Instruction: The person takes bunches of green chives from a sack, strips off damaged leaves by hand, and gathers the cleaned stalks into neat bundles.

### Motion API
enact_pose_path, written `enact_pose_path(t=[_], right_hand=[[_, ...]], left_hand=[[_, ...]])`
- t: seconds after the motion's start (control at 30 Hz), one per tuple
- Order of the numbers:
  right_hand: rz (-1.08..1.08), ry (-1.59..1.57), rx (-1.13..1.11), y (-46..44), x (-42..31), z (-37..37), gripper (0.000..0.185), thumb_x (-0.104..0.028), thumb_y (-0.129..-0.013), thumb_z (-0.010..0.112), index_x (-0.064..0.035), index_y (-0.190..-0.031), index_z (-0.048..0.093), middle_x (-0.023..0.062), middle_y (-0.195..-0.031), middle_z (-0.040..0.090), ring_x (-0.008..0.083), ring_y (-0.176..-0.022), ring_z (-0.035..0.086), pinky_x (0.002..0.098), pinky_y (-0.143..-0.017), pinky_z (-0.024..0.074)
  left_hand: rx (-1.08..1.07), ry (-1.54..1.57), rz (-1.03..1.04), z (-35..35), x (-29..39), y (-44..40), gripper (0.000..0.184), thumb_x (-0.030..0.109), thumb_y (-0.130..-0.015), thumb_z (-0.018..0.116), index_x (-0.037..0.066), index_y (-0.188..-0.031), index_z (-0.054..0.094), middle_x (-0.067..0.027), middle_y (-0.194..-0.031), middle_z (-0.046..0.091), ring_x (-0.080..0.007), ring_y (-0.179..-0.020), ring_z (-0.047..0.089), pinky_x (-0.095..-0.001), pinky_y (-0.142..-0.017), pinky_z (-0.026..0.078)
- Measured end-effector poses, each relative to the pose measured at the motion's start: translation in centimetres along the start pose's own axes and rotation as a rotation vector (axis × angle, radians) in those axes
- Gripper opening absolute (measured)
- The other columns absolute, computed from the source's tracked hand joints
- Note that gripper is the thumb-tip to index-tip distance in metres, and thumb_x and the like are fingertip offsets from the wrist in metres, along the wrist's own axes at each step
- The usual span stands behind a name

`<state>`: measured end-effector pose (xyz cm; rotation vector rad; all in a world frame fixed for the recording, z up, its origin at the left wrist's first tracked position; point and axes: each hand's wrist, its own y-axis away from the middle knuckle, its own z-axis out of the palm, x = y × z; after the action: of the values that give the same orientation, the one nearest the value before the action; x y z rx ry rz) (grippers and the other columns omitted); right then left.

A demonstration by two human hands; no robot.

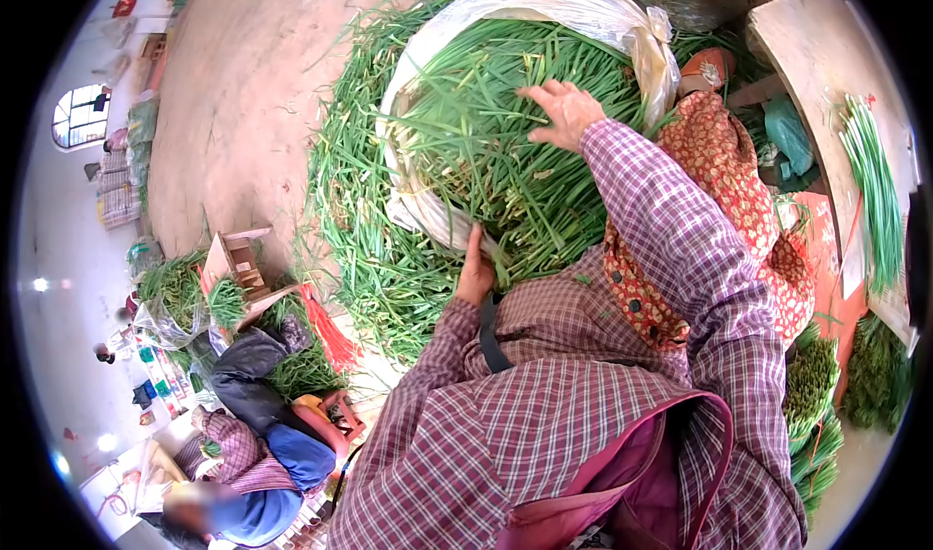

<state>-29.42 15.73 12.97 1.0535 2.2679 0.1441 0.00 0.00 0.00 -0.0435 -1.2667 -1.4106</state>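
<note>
So, two hands [567, 118] [475, 273], one sack [573, 6]

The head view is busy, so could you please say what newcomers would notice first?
Probably the green stalks heaped within pale plastic, upper centre, with the right hand spread over them and the left hand at the plastic's lower edge. Then the red strands, left of centre.
</note>
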Motion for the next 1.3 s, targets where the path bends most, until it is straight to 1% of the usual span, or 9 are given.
enact_pose_path(t=[0.2, 0.37, 0.57, 0.7, 0.83, 0.97, 1.07, 1.13, 1.3], right_hand=[[-0.001, -0.049, 0.007, 0.3, 1.1, 1.5, 0.075, -0.04, -0.076, 0.07, -0.0293, -0.139, 0.032, 0.0093, -0.135, 0.04, 0.0305, -0.125, 0.038, 0.0492, -0.103, 0.0332], [-0.098, -0.194, 0.068, -1.4, 3.2, 1.2, 0.074, -0.042, -0.076, 0.069, -0.0257, -0.139, 0.033, 0.0157, -0.132, 0.043, 0.0387, -0.122, 0.04, 0.0498, -0.101, 0.0359], [-0.119, -0.29, 0.093, -4.0, 4.9, -2.1, 0.081, -0.064, -0.079, 0.056, -0.0161, -0.139, 0.032, 0.0241, -0.133, 0.041, 0.0372, -0.123, 0.042, 0.0471, -0.106, 0.0323], [-0.156, -0.388, 0.155, -6.2, 4.8, -3.9, 0.081, -0.064, -0.081, 0.054, -0.0131, -0.14, 0.033, 0.0229, -0.133, 0.042, 0.0337, -0.125, 0.041, 0.0422, -0.106, 0.0332], [-0.173, -0.423, 0.218, -7.8, 3.8, -3.0, 0.078, -0.061, -0.082, 0.054, -0.0108, -0.138, 0.035, 0.0237, -0.131, 0.043, 0.034, -0.124, 0.042, 0.0416, -0.105, 0.0336], [-0.14, -0.245, 0.278, -7.5, 2.3, -0.2, 0.071, -0.055, -0.081, 0.057, -0.0155, -0.137, 0.038, 0.0216, -0.128, 0.045, 0.038, -0.121, 0.039, 0.0453, -0.103, 0.031], [-0.151, -0.217, 0.258, -7.3, 2.9, 0.3, 0.069, -0.052, -0.081, 0.059, -0.0175, -0.136, 0.038, 0.0208, -0.128, 0.045, 0.0385, -0.121, 0.038, 0.0453, -0.104, 0.0293], [-0.131, -0.153, 0.194, -6.2, 3.0, -0.3, 0.068, -0.05, -0.082, 0.059, -0.0195, -0.138, 0.036, 0.0199, -0.13, 0.043, 0.0385, -0.122, 0.038, 0.0459, -0.103, 0.0322], [-0.025, 0.225, 0.241, -1.7, -1.4, -4.1, 0.066, -0.047, -0.082, 0.062, -0.0202, -0.137, 0.037, 0.0158, -0.131, 0.044, 0.032, -0.121, 0.043, 0.0431, -0.099, 0.0412]], left_hand=[[0.014, 0.416, -0.06, -2.4, -1.8, -3.5, 0.035, 0.021, -0.084, 0.064, 0.008, -0.116, 0.055, -0.009, -0.111, 0.059, -0.0259, -0.099, 0.06, -0.0421, -0.084, 0.053], [0.169, 0.147, -0.048, 1.4, 3.6, -1.1, 0.023, 0.018, -0.082, 0.063, 0.004, -0.1, 0.059, -0.0048, -0.088, 0.061, -0.0202, -0.084, 0.061, -0.0368, -0.08, 0.051], [0.248, -0.238, 0.046, 6.9, 12.8, 0.2, 0.042, 0.035, -0.073, 0.067, 0.007, -0.103, 0.06, -0.014, -0.122, 0.046, -0.0287, -0.108, 0.047, -0.0446, -0.095, 0.036], [0.059, -0.34, 0.369, 6.0, 18.7, -4.4, 0.036, 0.041, -0.076, 0.064, 0.012, -0.097, 0.06, -0.0087, -0.101, 0.057, -0.0227, -0.106, 0.049, -0.0438, -0.095, 0.034], [-0.088, -0.307, 0.28, 1.7, 23.4, -12.3, 0.029, 0.037, -0.084, 0.056, 0.01, -0.094, 0.059, -0.0069, -0.088, 0.061, -0.0194, -0.083, 0.06, -0.034, -0.077, 0.049], [-0.37, 0.486, -0.317, -9.9, 21.3, -24.3, 0.017, 0.025, -0.087, 0.054, 0.008, -0.087, 0.058, -0.0015, -0.069, 0.055, -0.0148, -0.056, 0.053, -0.0282, -0.052, 0.048], [-0.312, 0.131, 0.105, -0.6, 20.9, -14.2, 0.019, 0.026, -0.09, 0.059, 0.008, -0.096, 0.06, 0.0043, -0.067, 0.053, -0.0062, -0.05, 0.046, -0.0193, -0.038, 0.032], [-0.011, -0.075, 0.204, 0.5, 20.5, -12.7, 0.023, 0.027, -0.088, 0.061, 0.005, -0.095, 0.06, -0.0019, -0.068, 0.057, -0.0121, -0.058, 0.055, -0.0252, -0.048, 0.045], [-0.039, 0.029, -0.042, -3.8, 18.5, -14.1, 0.026, 0.019, -0.083, 0.062, 0.001, -0.102, 0.058, -0.0082, -0.084, 0.062, -0.0212, -0.07, 0.06, -0.0341, -0.06, 0.052]])
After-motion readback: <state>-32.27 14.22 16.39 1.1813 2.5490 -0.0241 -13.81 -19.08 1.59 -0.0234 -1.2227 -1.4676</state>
